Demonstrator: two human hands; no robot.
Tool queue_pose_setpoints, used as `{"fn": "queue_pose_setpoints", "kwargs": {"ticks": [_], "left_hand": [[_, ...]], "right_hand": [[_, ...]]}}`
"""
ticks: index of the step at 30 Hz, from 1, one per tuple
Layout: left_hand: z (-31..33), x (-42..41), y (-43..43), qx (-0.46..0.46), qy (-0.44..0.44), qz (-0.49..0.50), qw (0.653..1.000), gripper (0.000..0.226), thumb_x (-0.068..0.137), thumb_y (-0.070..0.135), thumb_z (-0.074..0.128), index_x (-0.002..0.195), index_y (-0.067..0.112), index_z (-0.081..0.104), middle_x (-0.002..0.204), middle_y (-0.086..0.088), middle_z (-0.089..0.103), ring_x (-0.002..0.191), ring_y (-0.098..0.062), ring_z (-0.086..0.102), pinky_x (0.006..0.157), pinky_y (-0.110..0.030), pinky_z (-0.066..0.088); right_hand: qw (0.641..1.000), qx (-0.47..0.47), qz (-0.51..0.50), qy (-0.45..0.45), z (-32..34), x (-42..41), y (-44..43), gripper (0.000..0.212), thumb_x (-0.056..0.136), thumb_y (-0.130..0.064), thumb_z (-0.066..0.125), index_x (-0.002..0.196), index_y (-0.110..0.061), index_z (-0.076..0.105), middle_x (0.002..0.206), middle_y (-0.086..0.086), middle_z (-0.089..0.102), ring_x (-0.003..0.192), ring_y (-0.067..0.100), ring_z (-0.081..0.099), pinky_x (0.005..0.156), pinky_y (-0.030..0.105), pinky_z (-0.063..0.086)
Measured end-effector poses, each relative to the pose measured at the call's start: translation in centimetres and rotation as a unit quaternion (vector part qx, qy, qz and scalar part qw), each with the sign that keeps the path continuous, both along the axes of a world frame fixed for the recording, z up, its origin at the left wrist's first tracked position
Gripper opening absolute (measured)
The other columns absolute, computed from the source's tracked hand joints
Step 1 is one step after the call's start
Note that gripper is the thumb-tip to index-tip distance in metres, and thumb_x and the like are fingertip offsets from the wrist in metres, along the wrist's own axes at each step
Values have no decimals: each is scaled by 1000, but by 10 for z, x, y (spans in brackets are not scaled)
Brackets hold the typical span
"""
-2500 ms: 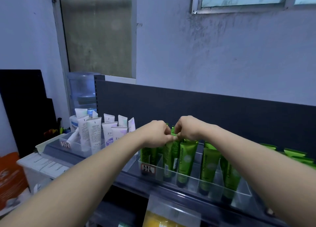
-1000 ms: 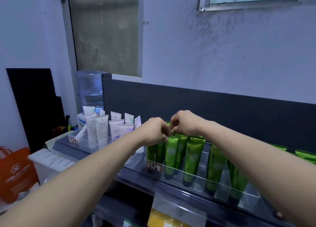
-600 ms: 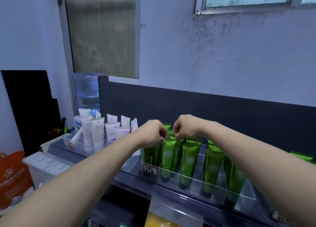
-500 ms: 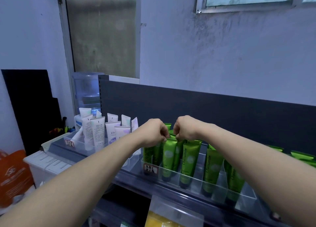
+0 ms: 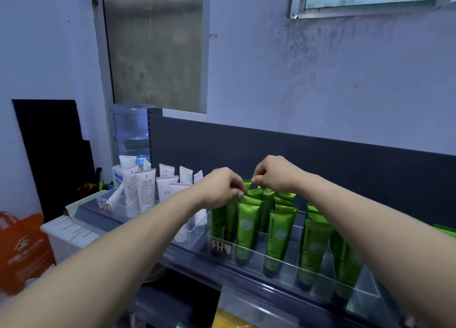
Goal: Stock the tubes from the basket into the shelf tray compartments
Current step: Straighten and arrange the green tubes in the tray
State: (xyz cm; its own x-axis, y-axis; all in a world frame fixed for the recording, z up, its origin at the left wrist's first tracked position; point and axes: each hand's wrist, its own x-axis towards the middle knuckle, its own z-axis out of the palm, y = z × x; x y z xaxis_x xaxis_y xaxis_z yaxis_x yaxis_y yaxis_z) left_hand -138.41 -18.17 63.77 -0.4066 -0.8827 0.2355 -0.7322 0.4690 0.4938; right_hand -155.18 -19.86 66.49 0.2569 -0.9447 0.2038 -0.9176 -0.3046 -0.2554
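Arms outstretched — left hand (image 5: 222, 189) and right hand (image 5: 274, 173) side by side, grips pinched.

We're looking at what seems to be a small cosmetics shop, back corner of it. A dark metal display shelf (image 5: 320, 160) is standing against the wall. A clear tray (image 5: 291, 273) with dividers is sitting on it, holding rows of identical green tubes (image 5: 246, 226), all reading Chamomile. A handwritten label (image 5: 221, 247) is showing on the tray front, and a second label (image 5: 104, 206) is fronting the neighbouring tray where white tubes (image 5: 145, 192) are standing. An orange carrier bag (image 5: 22, 248) is sitting low at the left, a water-cooler bottle (image 5: 130, 127) is peeking out behind the shelf, and the stained wall (image 5: 320, 76) is giving it a backroom feel.
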Motion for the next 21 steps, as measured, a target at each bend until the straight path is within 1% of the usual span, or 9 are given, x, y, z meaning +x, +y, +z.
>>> {"fn": "queue_pose_setpoints", "kwargs": {"ticks": [3, 7, 9, 12, 13, 15, 16, 18, 21], "left_hand": [[5, 0, -5, -14, 19, 13, 1000, 15, 90, 15, 59, 99, 14, 71, 97, -1, 69, 91, -14, 62, 83, -25, 48], [12, -9, -14, -25, 15, 14, 999, 15, 90, 14, 59, 99, 14, 71, 99, -1, 68, 91, -14, 61, 83, -25, 48], [15, -17, -18, -28, -1, 10, 1000, 15, 89, 14, 60, 98, 13, 72, 99, -2, 69, 91, -15, 61, 81, -26, 48], [15, -29, -28, -29, -43, 16, 998, 13, 86, 18, 63, 95, 15, 73, 97, -3, 70, 91, -19, 63, 82, -31, 52], [14, -33, -32, -31, -60, 23, 997, 12, 85, 20, 65, 93, 16, 73, 95, -2, 70, 90, -20, 64, 80, -33, 53], [13, -39, -38, -38, -103, 40, 993, 10, 81, 23, 68, 89, 19, 73, 87, -1, 68, 86, -21, 63, 70, -29, 49], [13, -42, -40, -38, -122, 47, 991, 9, 80, 23, 70, 87, 20, 73, 82, 0, 65, 84, -21, 62, 66, -28, 46], [12, -45, -43, -28, -142, 50, 988, 6, 79, 20, 71, 86, 20, 72, 79, 1, 63, 82, -21, 62, 63, -28, 43], [9, -48, -49, -27, -144, 42, 988, 5, 78, 15, 71, 79, 20, 71, 69, 5, 59, 78, -20, 62, 63, -28, 46]], "right_hand": [[999, -23, -26, -9, 7, -9, -5, 16, 89, -18, 59, 90, -14, 74, 94, 1, 71, 88, 15, 60, 75, 24, 44], [998, -12, -55, 6, 7, -20, -13, 10, 86, -19, 65, 89, -15, 74, 98, 3, 71, 86, 15, 57, 75, 24, 44], [998, 5, -59, 19, 5, -23, -16, 9, 85, -20, 67, 91, -16, 73, 99, 3, 71, 87, 15, 57, 76, 25, 45], [997, 39, -48, 43, 2, -25, -21, 16, 83, -23, 70, 98, -18, 73, 103, 1, 70, 93, 15, 60, 81, 25, 48], [996, 51, -45, 50, 0, -24, -23, 20, 82, -24, 72, 101, -17, 72, 105, 1, 70, 98, 16, 61, 84, 26, 49], [995, 69, -42, 64, -3, -24, -28, 26, 82, -24, 72, 106, -16, 71, 108, 2, 69, 103, 18, 61, 87, 27, 49], [994, 73, -40, 70, -5, -24, -30, 27, 82, -24, 72, 107, -15, 71, 108, 2, 69, 102, 18, 61, 85, 26, 49], [994, 72, -37, 76, -9, -24, -37, 22, 83, -22, 71, 103, -14, 72, 105, 3, 70, 95, 17, 61, 79, 24, 47], [995, 59, -38, 77, -14, -25, -46, 10, 83, -18, 70, 91, -13, 73, 95, 4, 71, 86, 17, 61, 76, 27, 50]]}}
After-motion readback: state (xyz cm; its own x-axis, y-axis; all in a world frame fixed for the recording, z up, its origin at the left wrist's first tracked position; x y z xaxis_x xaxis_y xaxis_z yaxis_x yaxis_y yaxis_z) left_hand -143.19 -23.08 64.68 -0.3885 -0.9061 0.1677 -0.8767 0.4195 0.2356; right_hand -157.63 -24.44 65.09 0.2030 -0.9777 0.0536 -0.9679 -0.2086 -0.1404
